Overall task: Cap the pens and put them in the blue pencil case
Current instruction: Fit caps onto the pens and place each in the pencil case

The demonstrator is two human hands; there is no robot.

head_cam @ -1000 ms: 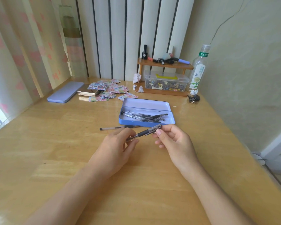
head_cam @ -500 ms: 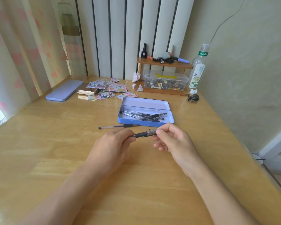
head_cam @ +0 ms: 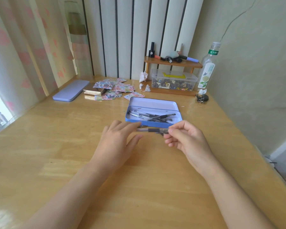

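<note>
The blue pencil case (head_cam: 134, 120) lies open on the wooden desk with several capped pens (head_cam: 153, 116) inside. Just in front of its near wall my right hand (head_cam: 186, 140) pinches one end of a black pen (head_cam: 153, 130), held level and blurred by motion. My left hand (head_cam: 117, 142) is at the pen's other end with fingers spread, index above and thumb below it, not closed on it. The loose pen that lay on the desk is hidden under my left hand.
A lavender lid (head_cam: 71, 90) lies at the back left beside a pile of stickers (head_cam: 113, 89). At the back right stand a small wooden shelf (head_cam: 172, 64), a clear storage box (head_cam: 173, 81) and a plastic bottle (head_cam: 207, 68). A wall runs along the right.
My left hand has let go of the pen and spread its fingers, moving forward over the loose pen on the desk. My right hand has carried the pen closer to the case.
</note>
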